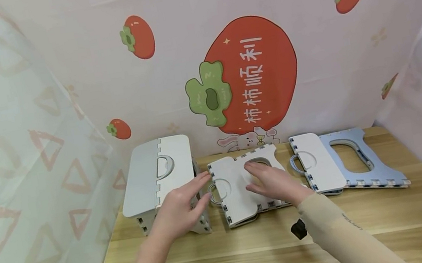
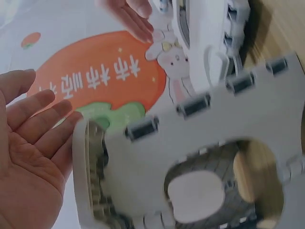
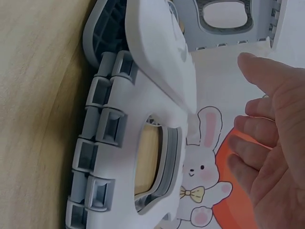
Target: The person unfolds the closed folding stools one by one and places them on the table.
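A folding stool (image 1: 172, 156) with a white and pale grey top stands unfolded at the left. My left hand (image 1: 179, 209) is held by its right side, fingers extended; in the left wrist view the palm (image 2: 33, 176) faces the camera beside the stool's side panel (image 2: 143, 167). In the middle a white folding stool (image 1: 235, 192) lies folded flat, its loop handle (image 1: 214, 194) toward the left. Over that one is my right hand (image 1: 273, 180), fingers loosely bent and holding nothing. The right wrist view has this hand (image 3: 281, 133) apart from the folded stool (image 3: 157, 95).
Farther right, another folded stool (image 1: 366, 156), white and light blue, lies on the wooden table (image 1: 232, 258). A cloth backdrop (image 1: 325, 61) with persimmon prints rises behind the stools. Cloth walls (image 1: 34, 179) flank the table on both sides.
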Available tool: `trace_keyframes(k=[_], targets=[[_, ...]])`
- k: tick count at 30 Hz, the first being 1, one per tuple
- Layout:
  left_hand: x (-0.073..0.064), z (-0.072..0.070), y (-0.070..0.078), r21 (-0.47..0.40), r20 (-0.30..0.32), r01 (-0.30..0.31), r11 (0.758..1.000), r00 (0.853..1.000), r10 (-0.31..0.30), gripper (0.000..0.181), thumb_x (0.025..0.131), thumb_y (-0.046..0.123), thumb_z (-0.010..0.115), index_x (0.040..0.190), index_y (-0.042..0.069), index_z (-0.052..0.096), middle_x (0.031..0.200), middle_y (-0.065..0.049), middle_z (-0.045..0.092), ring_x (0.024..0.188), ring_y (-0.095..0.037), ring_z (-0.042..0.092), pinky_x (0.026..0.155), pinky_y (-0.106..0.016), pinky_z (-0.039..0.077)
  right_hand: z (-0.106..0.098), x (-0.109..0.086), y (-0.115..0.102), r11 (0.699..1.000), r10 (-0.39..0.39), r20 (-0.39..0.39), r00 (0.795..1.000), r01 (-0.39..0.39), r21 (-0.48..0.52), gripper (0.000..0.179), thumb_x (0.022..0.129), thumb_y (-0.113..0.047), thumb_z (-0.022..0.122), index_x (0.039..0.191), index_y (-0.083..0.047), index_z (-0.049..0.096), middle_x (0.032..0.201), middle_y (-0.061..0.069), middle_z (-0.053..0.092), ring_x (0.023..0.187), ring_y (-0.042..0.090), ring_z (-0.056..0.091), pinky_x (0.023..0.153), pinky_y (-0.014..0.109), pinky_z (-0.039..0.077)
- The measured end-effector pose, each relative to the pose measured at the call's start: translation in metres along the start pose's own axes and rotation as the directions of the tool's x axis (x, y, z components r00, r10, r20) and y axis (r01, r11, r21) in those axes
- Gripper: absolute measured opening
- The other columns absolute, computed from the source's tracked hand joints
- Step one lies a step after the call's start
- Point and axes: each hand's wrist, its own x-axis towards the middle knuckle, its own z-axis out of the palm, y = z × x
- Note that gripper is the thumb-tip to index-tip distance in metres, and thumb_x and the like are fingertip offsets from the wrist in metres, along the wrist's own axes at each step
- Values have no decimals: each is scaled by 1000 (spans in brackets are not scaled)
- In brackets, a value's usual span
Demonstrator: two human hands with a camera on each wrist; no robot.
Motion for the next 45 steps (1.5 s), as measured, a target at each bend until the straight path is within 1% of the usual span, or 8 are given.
trace_keyframes(k=[3, 7, 10, 13, 33, 38, 41, 45], targets=[[3, 8, 5, -3, -20, -2, 1000, 1000, 1, 43, 91, 10, 74, 131, -2, 67, 131, -18, 68, 74, -15, 72, 70, -26, 59, 1, -3, 3, 1000, -14, 8, 1000, 14, -5, 65, 99, -37, 68, 150, -1, 50, 152, 19, 51, 140, 35, 50, 111, 53, 45], [6, 17, 11, -17, -11, 49, 999, 999, -49, 43, 94, 15, 73, 133, 1, 66, 133, -15, 67, 57, -8, 63, 70, -25, 58, 3, -8, 7, 1000, -8, 37, 999, 7, 15, 66, 98, -36, 70, 151, -3, 49, 151, 20, 52, 138, 37, 51, 109, 54, 46], [9, 23, 15, -30, -12, 77, 997, 997, -77, 41, 95, 17, 72, 133, 2, 67, 134, -14, 67, 83, -16, 75, 83, -32, 62, 5, -12, 11, 1000, 5, 59, 998, -7, 28, 67, 97, -35, 71, 152, -5, 47, 151, 20, 51, 136, 39, 53, 107, 55, 48], [12, 29, 19, -25, -20, 89, 996, 996, -89, 40, 95, 17, 71, 132, 2, 68, 133, -12, 68, 118, -25, 68, 95, -40, 59, 7, -16, 16, 1000, 14, 76, 997, -16, 23, 68, 96, -35, 72, 152, -6, 48, 151, 21, 51, 135, 40, 53, 105, 56, 49], [23, 70, 36, -107, 58, 331, 937, 943, -327, 43, 99, 22, 66, 138, 6, 63, 135, -10, 67, 120, -28, 67, 99, -45, 56, 19, -37, 32, 994, 82, 244, 966, -99, 56, 64, 88, -28, 81, 145, -11, 59, 148, 15, 57, 140, 39, 48, 111, 60, 43], [24, 81, 33, -111, 76, 406, 907, 914, -400, 42, 100, 24, 63, 139, 8, 63, 134, -9, 68, 117, -28, 69, 97, -46, 57, 25, -39, 34, 1000, 20, 213, 977, -15, -26, 54, 84, -24, 84, 133, -11, 67, 117, 8, 73, 102, 27, 69, 82, 47, 58], [25, 88, 31, -115, 88, 455, 883, 890, -447, 42, 100, 26, 63, 139, 11, 64, 133, -9, 69, 118, -27, 68, 98, -46, 57, 28, -39, 34, 996, -28, 178, 984, 43, -81, 36, 82, -22, 86, 113, -12, 70, 84, -3, 68, 71, 15, 59, 60, 36, 50], [26, 96, 28, -129, 100, 511, 850, 859, -502, 41, 100, 28, 63, 139, 13, 65, 135, -8, 68, 121, -28, 66, 100, -46, 55, 30, -41, 34, 989, -45, 132, 990, 62, -135, 23, 84, -22, 85, 92, -17, 64, 68, -10, 55, 60, 11, 49, 53, 33, 41]])
